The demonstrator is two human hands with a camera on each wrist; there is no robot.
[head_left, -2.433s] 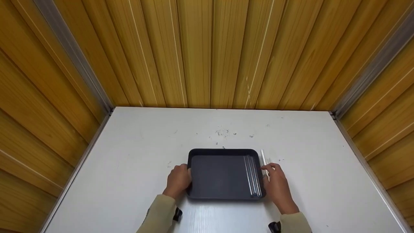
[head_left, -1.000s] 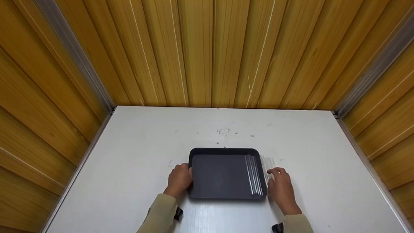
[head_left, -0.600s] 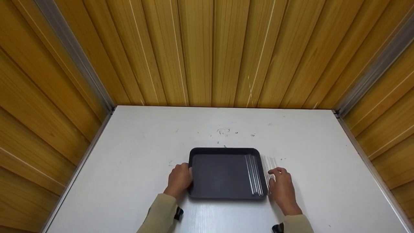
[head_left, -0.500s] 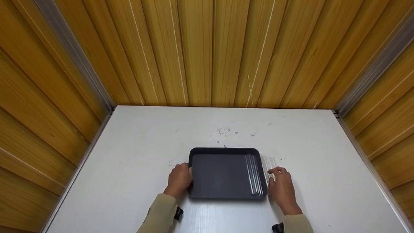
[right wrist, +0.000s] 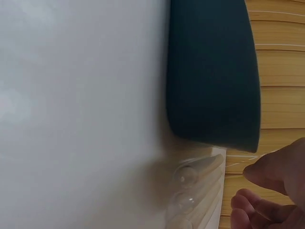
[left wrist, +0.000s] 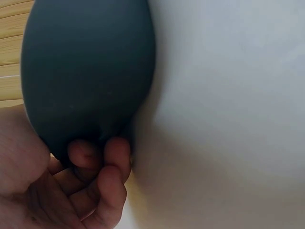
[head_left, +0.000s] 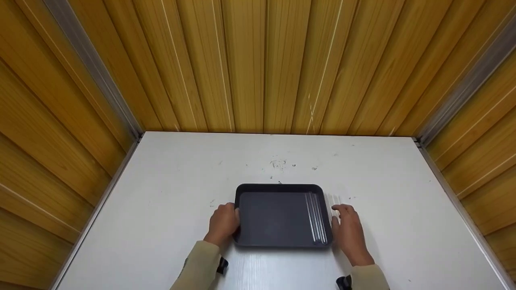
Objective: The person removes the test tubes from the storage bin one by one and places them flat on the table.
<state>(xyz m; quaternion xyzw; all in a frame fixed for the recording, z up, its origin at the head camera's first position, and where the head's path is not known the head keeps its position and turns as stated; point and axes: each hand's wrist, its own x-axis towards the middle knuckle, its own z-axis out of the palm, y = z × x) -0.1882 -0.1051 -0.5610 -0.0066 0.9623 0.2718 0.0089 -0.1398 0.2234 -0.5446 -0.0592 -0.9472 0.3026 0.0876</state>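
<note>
A dark shallow rectangular tray (head_left: 270, 219) rests on the white table. Its left rim is gripped by my left hand (head_left: 223, 223); in the left wrist view, the curled fingers (left wrist: 114, 152) press under the tray's outer wall (left wrist: 90, 62). Inside, along the right wall, several clear tubes (head_left: 315, 217) lie side by side. Just outside that wall, several more clear tubes (head_left: 333, 199) lie on the table, their rounded ends showing in the right wrist view. Above them my right hand (head_left: 348, 233) hovers, thumb and fingers parted, with nothing visible between them. It partly hides these tubes.
The white table (head_left: 181, 173) carries small dark marks (head_left: 278, 164) behind the tray. Yellow wood-patterned panels (head_left: 258, 68) enclose the back and both sides, with grey metal posts at the corners.
My right hand was at a clear tube against the tray's right edge, then shifted right and down over the outside tubes. Now it has moved slightly back left and up. The left hand stays put.
</note>
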